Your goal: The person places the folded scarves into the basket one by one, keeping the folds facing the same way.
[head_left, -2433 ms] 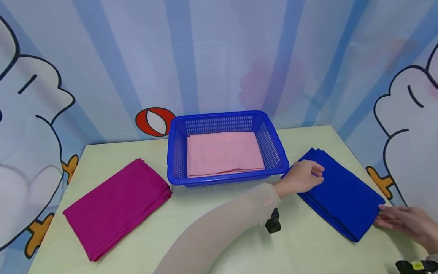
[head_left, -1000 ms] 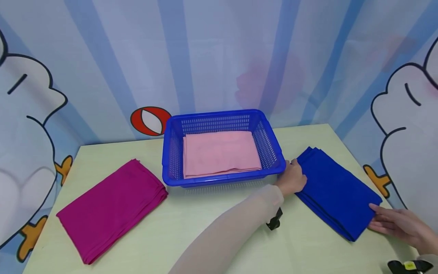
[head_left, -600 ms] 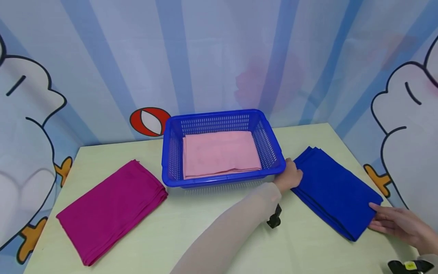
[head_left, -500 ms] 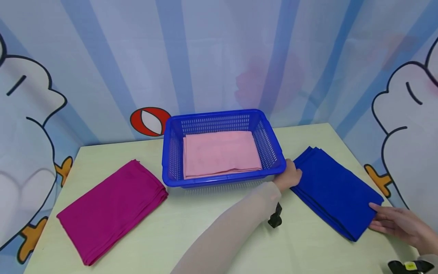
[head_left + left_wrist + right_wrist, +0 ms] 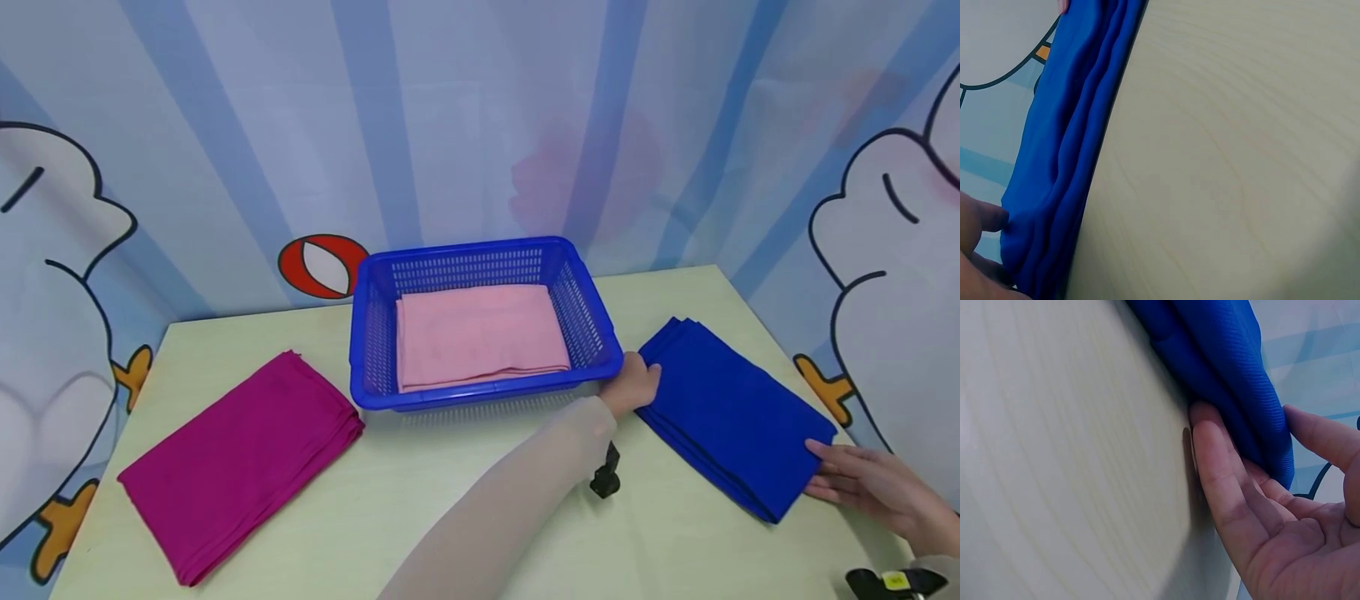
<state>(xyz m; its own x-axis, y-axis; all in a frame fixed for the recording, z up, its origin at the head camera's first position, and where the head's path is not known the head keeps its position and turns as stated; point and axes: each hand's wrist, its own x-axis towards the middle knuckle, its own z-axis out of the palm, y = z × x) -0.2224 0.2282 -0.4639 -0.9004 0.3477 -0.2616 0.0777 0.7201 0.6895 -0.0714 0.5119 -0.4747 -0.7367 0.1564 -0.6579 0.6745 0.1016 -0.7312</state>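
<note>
A folded blue cloth (image 5: 735, 417) lies slantwise on the right of the table, its layers stacked along the near edge. At its left end, beside the basket, my left hand (image 5: 630, 388) pinches the folds; the thumb and fingers show at the cloth's end in the left wrist view. My right hand (image 5: 873, 487) holds the near right end, thumb on top and fingers tucked under the layers, as the right wrist view shows. A blue plastic basket (image 5: 487, 395) at the back holds a folded pink cloth (image 5: 480, 333).
On the table's left lies a folded magenta cloth (image 5: 240, 467). The pale wooden table (image 5: 450, 483) meets a printed curtain (image 5: 465, 125) at its back edge. My left forearm (image 5: 502, 500) crosses the front middle.
My left hand has moved left and down, from above the blue cloth to its left end, and closed on the folds. The right hand stays at its end. The camera view has shifted slightly.
</note>
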